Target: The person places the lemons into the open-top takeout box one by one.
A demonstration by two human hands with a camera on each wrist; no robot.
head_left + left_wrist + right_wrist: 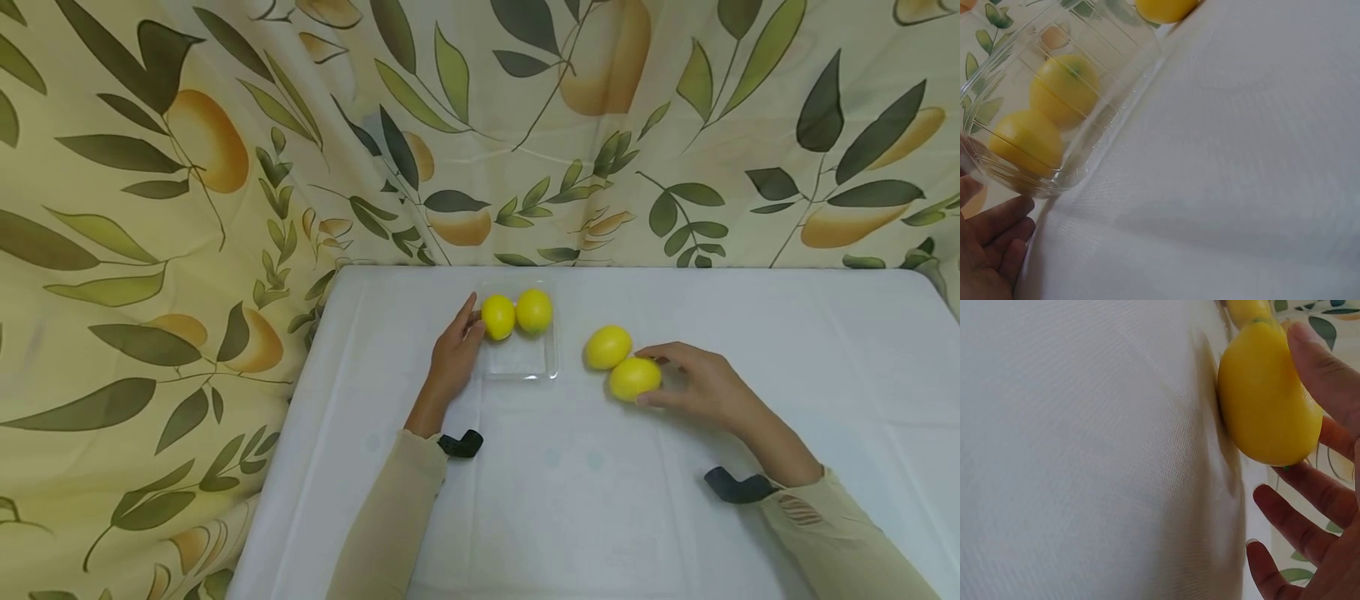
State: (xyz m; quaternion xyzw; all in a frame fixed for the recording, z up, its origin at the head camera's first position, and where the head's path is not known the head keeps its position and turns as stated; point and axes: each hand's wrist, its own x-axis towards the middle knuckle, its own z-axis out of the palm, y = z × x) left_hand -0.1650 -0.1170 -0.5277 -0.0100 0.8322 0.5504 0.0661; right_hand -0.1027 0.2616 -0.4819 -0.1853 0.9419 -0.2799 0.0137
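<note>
A clear plastic tray (519, 367) on the table holds two yellow lemons, the left lemon (498, 317) beside the right lemon (535, 312). My left hand (454, 354) rests against the tray's left side, fingers loosely extended; in the left wrist view its fingers (1004, 222) lie beside the tray's end wall. Right of the tray, my right hand (697, 385) holds a nearer lemon (634, 379) between thumb and fingers. Another lemon (608, 347) lies against it, farther back. In the right wrist view the thumb overlaps the held lemon (1266, 394), while the other fingers stay spread below.
A white cloth covers the table (555, 517). Behind and to the left hangs a curtain (525, 167) printed with leaves and fruit. Black wrist straps (738, 486) show at both sleeve cuffs.
</note>
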